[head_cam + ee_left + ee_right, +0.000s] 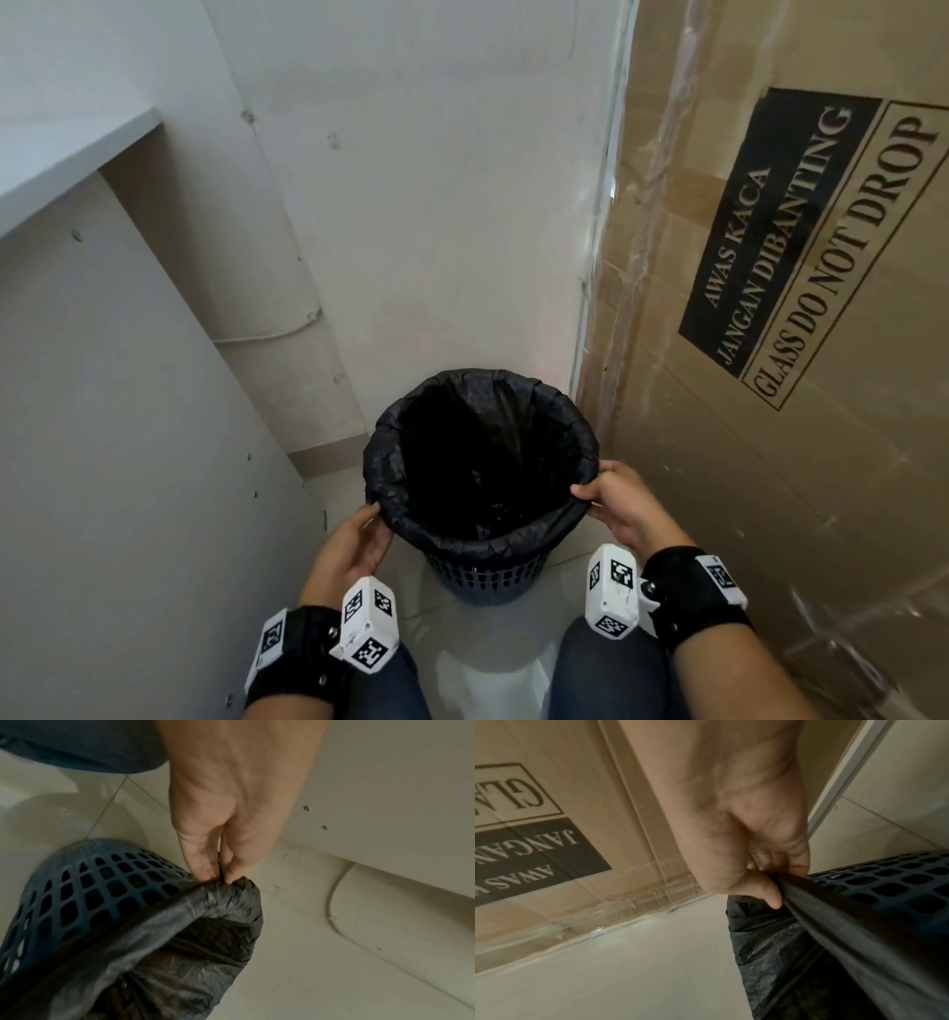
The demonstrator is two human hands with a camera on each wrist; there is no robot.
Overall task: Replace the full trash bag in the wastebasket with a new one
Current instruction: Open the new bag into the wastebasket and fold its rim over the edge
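A dark blue lattice wastebasket (482, 578) stands on the tiled floor in a corner, lined with a black trash bag (390, 426) whose edge is folded over the rim. My left hand (354, 539) pinches the bag's folded edge (231, 888) at the near left of the rim. On the near right, my right hand (611, 501) grips the bag edge (808, 898) between thumb and curled fingers. The bag's inside is dark; its contents cannot be made out. The basket's lattice wall (102, 882) (898, 880) shows in both wrist views.
A tall cardboard box (770, 257) printed "GLASS DO NOT DROP" stands close on the right. A white cabinet panel (128, 437) and shelf (67, 154) close in the left. The wall (436, 205) is right behind the basket. My knees (606, 668) are just in front.
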